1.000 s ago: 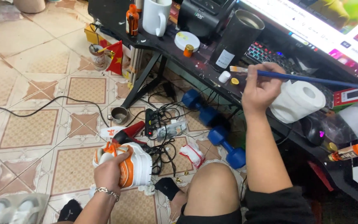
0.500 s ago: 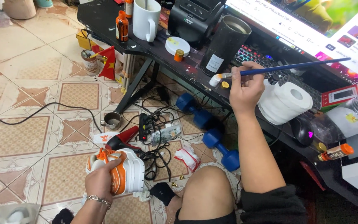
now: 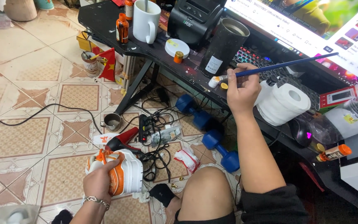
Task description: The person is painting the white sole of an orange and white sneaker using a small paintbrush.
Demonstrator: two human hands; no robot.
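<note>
The right hand point(image 3: 242, 89) pinches a blue-handled paintbrush point(image 3: 270, 69), its white-loaded tip over the black worktop point(image 3: 104, 20) beside a tall dark cylinder point(image 3: 223, 45) bearing a white label. The left hand point(image 3: 100, 182) has its fingers wrapped around one white-and-orange sneaker point(image 3: 125, 172) above the floor. Nearby are a white mug point(image 3: 146, 21), two blue dumbbells point(image 3: 195, 112) and a paper roll point(image 3: 284, 103).

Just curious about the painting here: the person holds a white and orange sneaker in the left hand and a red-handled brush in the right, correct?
Nearly. The head view shows the brush in the right hand has a blue handle, not red. The left hand does hold the white and orange sneaker.
</note>
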